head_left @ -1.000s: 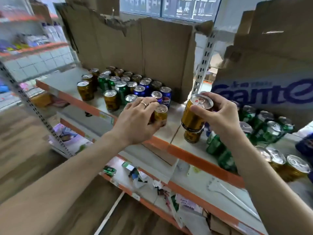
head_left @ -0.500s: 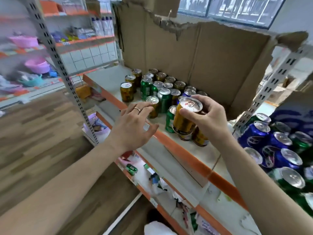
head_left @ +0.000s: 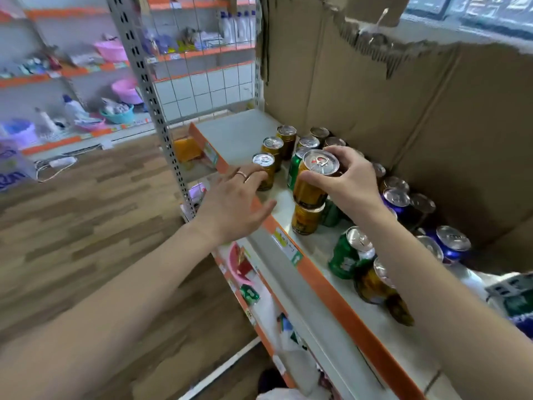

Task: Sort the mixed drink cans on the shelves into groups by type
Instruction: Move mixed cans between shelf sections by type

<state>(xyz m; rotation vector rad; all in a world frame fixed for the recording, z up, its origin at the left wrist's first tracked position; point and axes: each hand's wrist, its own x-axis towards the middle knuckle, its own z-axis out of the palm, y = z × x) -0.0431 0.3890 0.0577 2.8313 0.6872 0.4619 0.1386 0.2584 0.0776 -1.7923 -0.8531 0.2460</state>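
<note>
Right hand point(head_left: 350, 180) clamping a gold can point(head_left: 313, 180) above another gold can point(head_left: 305, 219) standing on the shelf point(head_left: 331, 287), left hand point(head_left: 233, 206) hovering over the shelf's edge with fingers apart, holding nothing, green can point(head_left: 347, 254) sitting beside

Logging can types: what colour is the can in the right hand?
Gold, with a silver top, seen in the head view: the can gripped by the right hand.

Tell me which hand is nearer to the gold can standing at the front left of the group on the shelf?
The left. The left hand reaches toward that gold can, its fingertips just beside it. The right hand is farther right, holding another gold can by its top.
</note>
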